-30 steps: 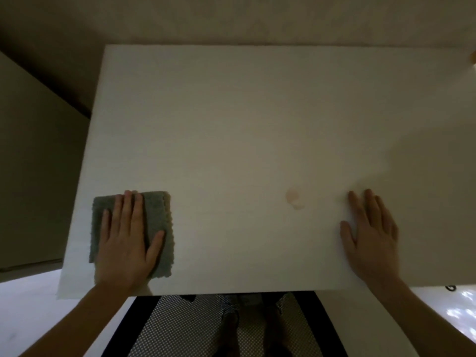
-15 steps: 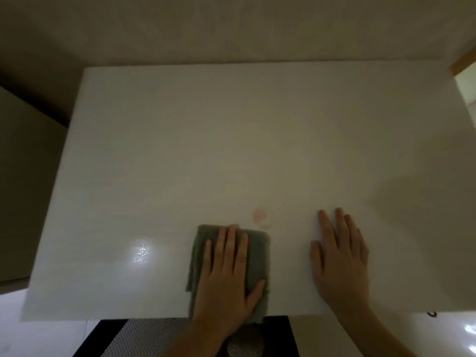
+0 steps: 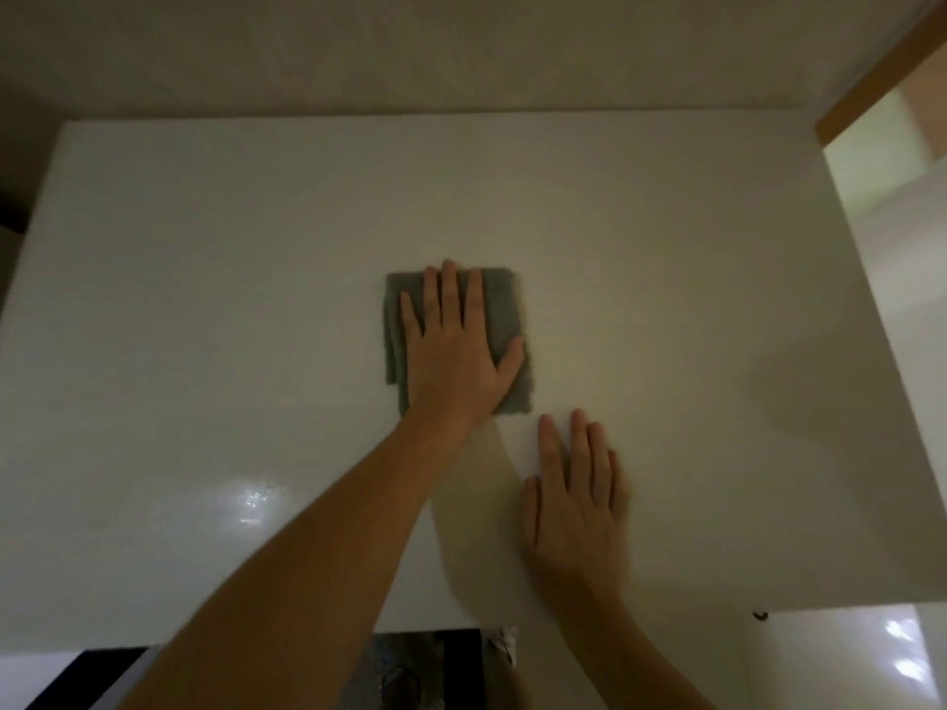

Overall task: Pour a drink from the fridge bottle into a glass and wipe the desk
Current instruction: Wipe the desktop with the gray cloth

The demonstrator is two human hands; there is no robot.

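Note:
A grey-green folded cloth (image 3: 505, 310) lies on the white desk (image 3: 205, 299), a little past its middle. My left hand (image 3: 456, 345) presses flat on the cloth with the fingers stretched forward, covering most of it. My right hand (image 3: 576, 494) rests flat on the bare desk just to the right and nearer to me, palm down, holding nothing. No bottle or glass is in view. The pale pinkish stain seen earlier does not show now.
A shiny glint (image 3: 251, 499) sits on the desk's near left part. A wooden door frame (image 3: 881, 69) stands at the far right, with a bright room beyond it. Below the desk's front edge a dark patterned surface (image 3: 410, 668) shows.
My left hand has slid the cloth from the desk's near left edge rightward and then forward, over where the stain lay. My right hand has stayed flat on the desk.

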